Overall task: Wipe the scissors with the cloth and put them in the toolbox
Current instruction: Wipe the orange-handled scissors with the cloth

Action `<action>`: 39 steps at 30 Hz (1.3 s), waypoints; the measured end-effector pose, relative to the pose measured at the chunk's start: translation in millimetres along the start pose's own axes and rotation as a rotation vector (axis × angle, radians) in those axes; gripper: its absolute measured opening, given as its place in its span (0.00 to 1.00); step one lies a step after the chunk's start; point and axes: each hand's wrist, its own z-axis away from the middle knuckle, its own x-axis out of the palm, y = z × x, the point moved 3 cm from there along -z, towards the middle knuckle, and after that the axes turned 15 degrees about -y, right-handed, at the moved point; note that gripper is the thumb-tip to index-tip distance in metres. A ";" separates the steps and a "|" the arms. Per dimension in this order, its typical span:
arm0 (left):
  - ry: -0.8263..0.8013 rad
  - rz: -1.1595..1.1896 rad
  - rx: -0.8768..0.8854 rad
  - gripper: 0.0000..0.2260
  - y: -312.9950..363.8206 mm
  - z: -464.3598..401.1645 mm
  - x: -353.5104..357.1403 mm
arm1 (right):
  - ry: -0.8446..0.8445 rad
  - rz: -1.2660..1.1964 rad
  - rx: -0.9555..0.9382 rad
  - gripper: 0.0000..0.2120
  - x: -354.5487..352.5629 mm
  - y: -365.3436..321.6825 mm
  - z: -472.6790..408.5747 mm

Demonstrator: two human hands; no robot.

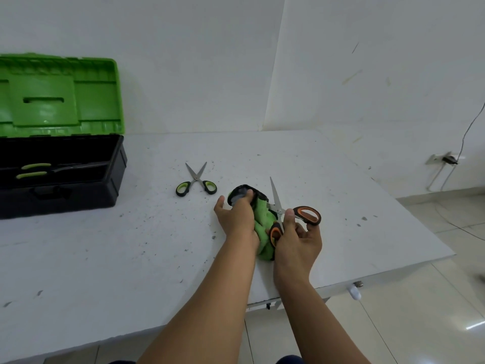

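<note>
Pinching the orange-handled scissors point(284, 216) near the pivot, right hand point(298, 240) fingers point(289, 215) curled round the handles; blades open, one tip pointing up and away. Left hand point(237, 215) fingers grip the green cloth point(262, 227) bunched against the other blade. All just above the tabletop point(105, 245). Steel likely stiff, slick, sharp-edged: hold by handles, wipe spine to tip. Cloth soft, conforms. Second green-handled scissors point(196, 179) lie apart; toolbox point(115, 174) open, far left.
</note>
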 end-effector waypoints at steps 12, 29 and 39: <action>-0.436 -0.599 0.061 0.37 101.2 -17.9 -13.0 | -0.110 -0.048 0.072 0.05 -3.3 -9.5 0.0; -0.515 -0.740 0.016 0.37 54.8 20.6 -14.3 | -0.146 0.242 -0.091 0.02 -0.2 -2.4 -2.5; -0.370 -0.752 0.077 0.45 33.3 26.7 -8.4 | -0.163 0.139 -0.043 0.05 -0.2 -1.3 -4.2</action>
